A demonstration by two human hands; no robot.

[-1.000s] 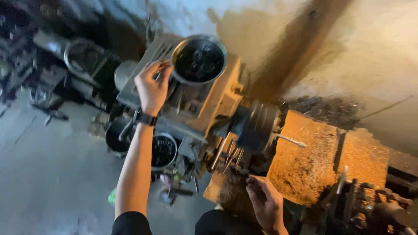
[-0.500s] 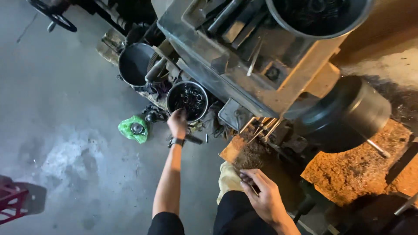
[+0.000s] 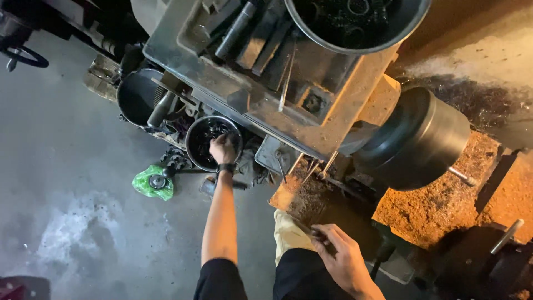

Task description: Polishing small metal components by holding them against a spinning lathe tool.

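Your right hand (image 3: 344, 258) at five o'clock, fingers curled, pinches a thin metal rod (image 3: 308, 230). Your left hand (image 3: 223, 149) reaches into the round metal bowl (image 3: 195, 140) of dark parts on the floor, fingers bunched together. At twelve o'clock, a larger pan (image 3: 355, 47) on the machine (image 3: 250, 72) holds black pieces.

The scene is being viewed steeply downward from head height, the lathe (image 3: 311, 94) lying toward one o'clock, the floor (image 3: 61, 222) toward nine.
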